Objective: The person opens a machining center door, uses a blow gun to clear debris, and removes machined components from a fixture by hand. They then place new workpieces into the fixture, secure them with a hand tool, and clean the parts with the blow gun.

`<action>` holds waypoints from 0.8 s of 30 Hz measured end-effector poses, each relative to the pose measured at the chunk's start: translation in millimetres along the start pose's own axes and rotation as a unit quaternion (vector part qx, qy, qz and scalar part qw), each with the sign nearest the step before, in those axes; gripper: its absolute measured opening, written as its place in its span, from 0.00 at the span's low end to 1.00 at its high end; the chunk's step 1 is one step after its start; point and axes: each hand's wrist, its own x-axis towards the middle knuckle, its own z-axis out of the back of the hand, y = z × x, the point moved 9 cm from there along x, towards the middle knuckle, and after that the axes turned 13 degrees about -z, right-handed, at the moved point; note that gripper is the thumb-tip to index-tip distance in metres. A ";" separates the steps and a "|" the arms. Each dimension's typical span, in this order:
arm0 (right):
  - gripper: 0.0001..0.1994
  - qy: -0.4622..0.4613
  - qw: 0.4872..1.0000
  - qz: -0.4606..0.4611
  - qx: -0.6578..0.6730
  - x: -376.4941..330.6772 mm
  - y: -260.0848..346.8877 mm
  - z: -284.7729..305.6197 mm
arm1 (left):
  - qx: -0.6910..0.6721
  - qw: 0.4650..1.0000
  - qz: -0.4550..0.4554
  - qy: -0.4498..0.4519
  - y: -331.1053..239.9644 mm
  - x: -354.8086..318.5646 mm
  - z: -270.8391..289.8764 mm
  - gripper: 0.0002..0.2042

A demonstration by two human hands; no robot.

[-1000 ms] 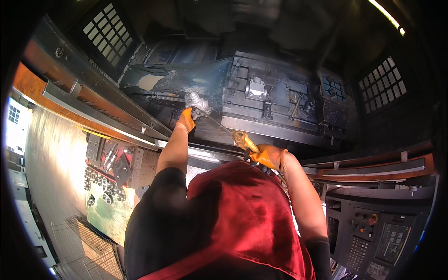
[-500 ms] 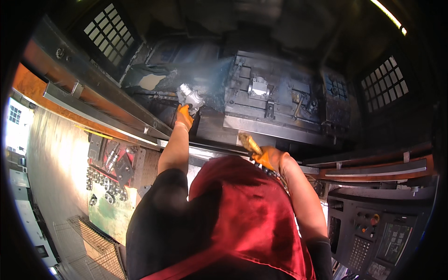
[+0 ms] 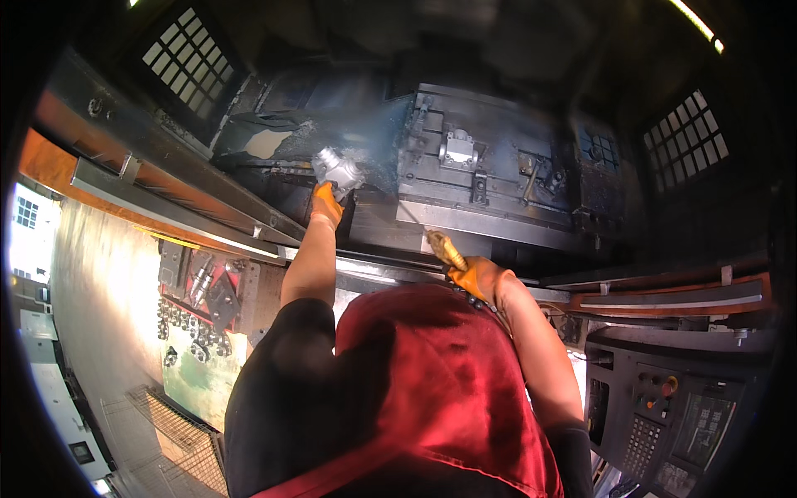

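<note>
My left hand [image 3: 327,203], in an orange glove, is closed on the lower end of a silvery metal casting [image 3: 344,170]. The part is held up inside the machine, left of its slotted table [image 3: 490,217]. In my right hand [image 3: 479,279], also gloved in orange, is a yellow air blow gun [image 3: 448,251]. Its thin nozzle points up and left, toward the casting but apart from it. A similar silvery casting [image 3: 458,149] sits in a fixture on the table.
Clamps and a rod-like tool [image 3: 530,184] are on the table's right side. A machine control panel [image 3: 677,423] stands at lower right. Several small metal parts [image 3: 193,326] and a red tray [image 3: 226,299] lie on a bench at left, with a wire basket [image 3: 178,440] below.
The casting in my left hand has tilted slightly and risen a little. My right hand stays nearly in place; the blow gun's thin nozzle now shows more clearly.
</note>
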 end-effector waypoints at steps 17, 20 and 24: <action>0.12 -0.016 0.992 -0.120 0.028 25.4 -51.3 -2.3 | -0.009 0.997 0.046 0.069 16.3 -11.5 -42.1 0.23; 0.13 0.014 0.996 -0.057 0.062 22.6 -24.6 -0.3 | -0.039 0.995 0.061 0.076 23.8 14.1 -16.8 0.12; 0.13 0.015 0.992 -0.117 0.039 11.4 5.8 20.5 | -0.055 0.994 0.063 0.077 28.4 -10.0 -28.2 0.15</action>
